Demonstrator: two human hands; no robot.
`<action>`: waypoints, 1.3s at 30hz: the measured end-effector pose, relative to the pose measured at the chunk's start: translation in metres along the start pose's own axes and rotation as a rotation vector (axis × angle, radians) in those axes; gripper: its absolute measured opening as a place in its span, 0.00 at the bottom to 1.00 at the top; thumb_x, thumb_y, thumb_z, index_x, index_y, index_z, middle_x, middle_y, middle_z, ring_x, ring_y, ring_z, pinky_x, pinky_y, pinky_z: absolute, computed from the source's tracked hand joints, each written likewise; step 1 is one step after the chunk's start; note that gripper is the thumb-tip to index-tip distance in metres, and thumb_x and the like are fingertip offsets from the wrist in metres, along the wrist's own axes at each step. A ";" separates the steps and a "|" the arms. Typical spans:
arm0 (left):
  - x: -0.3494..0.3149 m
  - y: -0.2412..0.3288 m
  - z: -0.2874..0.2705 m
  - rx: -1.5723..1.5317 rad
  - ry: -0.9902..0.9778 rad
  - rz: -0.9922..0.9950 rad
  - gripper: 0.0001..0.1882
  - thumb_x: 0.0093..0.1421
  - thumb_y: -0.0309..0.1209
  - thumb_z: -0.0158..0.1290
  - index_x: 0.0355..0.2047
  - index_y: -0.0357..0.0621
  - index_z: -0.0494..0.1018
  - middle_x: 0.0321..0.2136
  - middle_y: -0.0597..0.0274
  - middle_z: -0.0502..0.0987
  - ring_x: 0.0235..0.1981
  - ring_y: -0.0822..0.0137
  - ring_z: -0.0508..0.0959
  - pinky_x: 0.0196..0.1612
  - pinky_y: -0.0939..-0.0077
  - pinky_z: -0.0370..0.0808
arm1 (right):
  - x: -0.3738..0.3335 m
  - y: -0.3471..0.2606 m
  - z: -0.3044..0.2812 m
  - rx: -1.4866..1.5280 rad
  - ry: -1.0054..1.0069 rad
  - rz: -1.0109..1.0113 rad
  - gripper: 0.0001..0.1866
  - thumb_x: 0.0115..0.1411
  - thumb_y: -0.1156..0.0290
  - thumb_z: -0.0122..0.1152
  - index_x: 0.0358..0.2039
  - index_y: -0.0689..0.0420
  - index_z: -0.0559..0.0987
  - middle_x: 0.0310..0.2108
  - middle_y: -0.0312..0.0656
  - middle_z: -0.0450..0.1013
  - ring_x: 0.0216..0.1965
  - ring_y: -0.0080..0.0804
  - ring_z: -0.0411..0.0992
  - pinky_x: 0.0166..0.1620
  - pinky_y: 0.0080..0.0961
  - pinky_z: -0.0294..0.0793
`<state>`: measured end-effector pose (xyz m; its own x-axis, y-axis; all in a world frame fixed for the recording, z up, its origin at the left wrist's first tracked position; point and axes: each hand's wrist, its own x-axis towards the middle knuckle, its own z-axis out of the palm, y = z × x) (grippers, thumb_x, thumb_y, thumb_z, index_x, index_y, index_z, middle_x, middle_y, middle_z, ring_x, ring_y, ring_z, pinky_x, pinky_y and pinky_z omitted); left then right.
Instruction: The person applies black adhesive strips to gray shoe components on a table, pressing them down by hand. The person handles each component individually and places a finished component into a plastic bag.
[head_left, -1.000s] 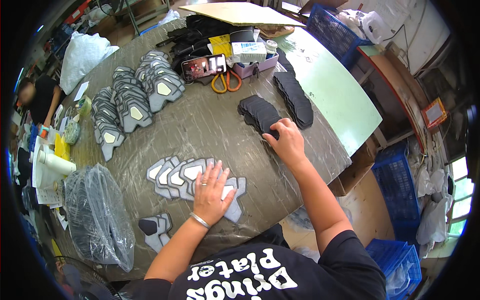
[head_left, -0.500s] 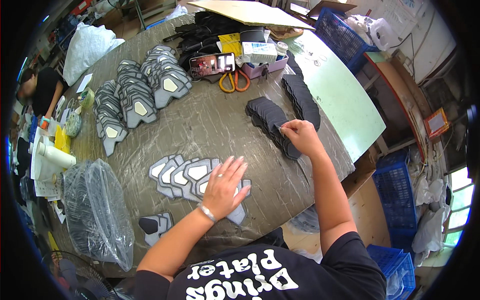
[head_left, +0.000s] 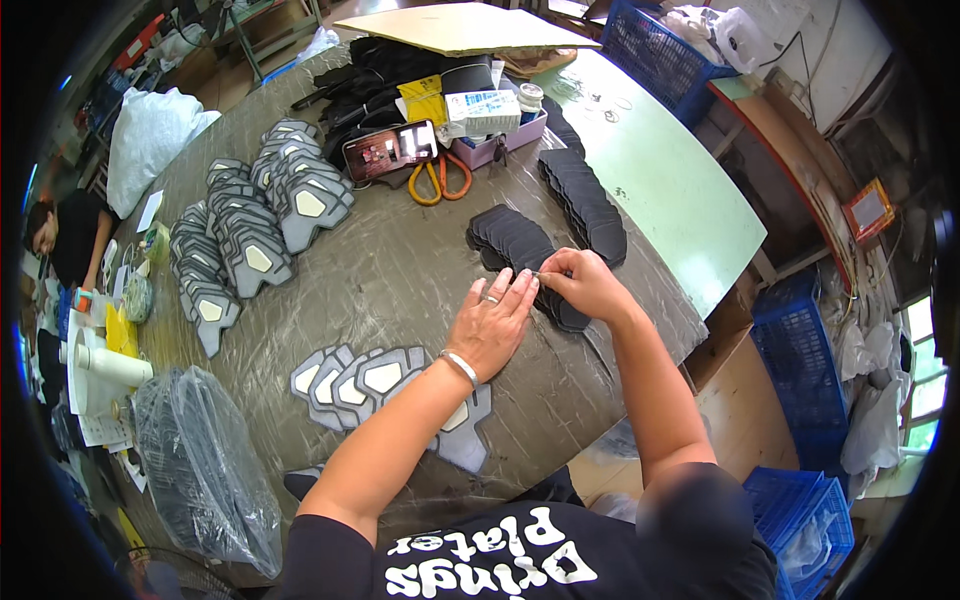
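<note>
My left hand is open, its fingers stretched out and the tips meeting my right fingers. My right hand pinches thumb and finger together just above a fanned row of black pieces; what the pinch holds is too small to make out. A second row of black pieces lies beyond it. On the near side of the table, a fanned row of grey patches with white centres lies partly under my left forearm.
Several more rows of grey patches lie at the far left. Orange-handled scissors, a phone and a purple box sit at the back. A clear plastic bag of dark pieces is at the left edge, near a white bottle.
My left hand has left the grey patches and moved up and right to meet my right hand. My right hand has shifted slightly left, still pinched.
</note>
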<state>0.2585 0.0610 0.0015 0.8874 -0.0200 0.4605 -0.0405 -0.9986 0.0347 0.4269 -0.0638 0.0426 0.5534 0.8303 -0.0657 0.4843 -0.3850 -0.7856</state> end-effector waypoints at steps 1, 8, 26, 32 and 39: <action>0.000 0.000 0.001 -0.001 -0.006 0.006 0.28 0.59 0.36 0.55 0.60 0.43 0.68 0.61 0.60 0.67 0.62 0.59 0.66 0.61 0.58 0.62 | 0.000 0.000 0.000 0.006 -0.016 0.045 0.10 0.56 0.70 0.64 0.33 0.66 0.82 0.31 0.41 0.78 0.32 0.25 0.73 0.36 0.25 0.72; 0.001 0.007 0.005 0.046 -0.003 -0.018 0.29 0.58 0.40 0.57 0.59 0.45 0.68 0.61 0.59 0.67 0.61 0.59 0.66 0.61 0.56 0.61 | 0.003 0.022 -0.001 0.283 -0.002 0.185 0.12 0.60 0.70 0.63 0.38 0.67 0.81 0.31 0.34 0.77 0.32 0.18 0.71 0.36 0.21 0.71; -0.028 0.047 -0.053 -1.504 0.264 -0.790 0.16 0.61 0.34 0.62 0.44 0.37 0.73 0.34 0.61 0.80 0.34 0.75 0.77 0.35 0.81 0.75 | -0.094 -0.051 0.046 -0.245 0.680 -0.625 0.11 0.43 0.81 0.71 0.27 0.57 0.79 0.34 0.39 0.77 0.33 0.39 0.74 0.40 0.31 0.73; -0.109 0.046 -0.085 -1.466 0.248 -1.269 0.05 0.64 0.27 0.57 0.32 0.38 0.76 0.25 0.65 0.79 0.26 0.79 0.78 0.28 0.85 0.74 | -0.128 -0.079 0.088 0.167 -0.025 -0.523 0.20 0.48 0.73 0.74 0.43 0.62 0.79 0.41 0.43 0.76 0.31 0.35 0.74 0.40 0.27 0.76; -0.166 0.057 -0.108 -1.399 0.061 -1.187 0.05 0.62 0.27 0.60 0.34 0.37 0.77 0.24 0.71 0.77 0.24 0.85 0.72 0.27 0.87 0.70 | -0.138 -0.066 0.089 0.266 -0.331 0.173 0.13 0.57 0.68 0.71 0.37 0.64 0.80 0.27 0.36 0.76 0.26 0.17 0.70 0.30 0.19 0.72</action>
<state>0.0592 0.0131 0.0222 0.7158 0.6161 -0.3289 0.1858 0.2859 0.9401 0.2583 -0.1168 0.0485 0.3438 0.8634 -0.3692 0.1893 -0.4488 -0.8734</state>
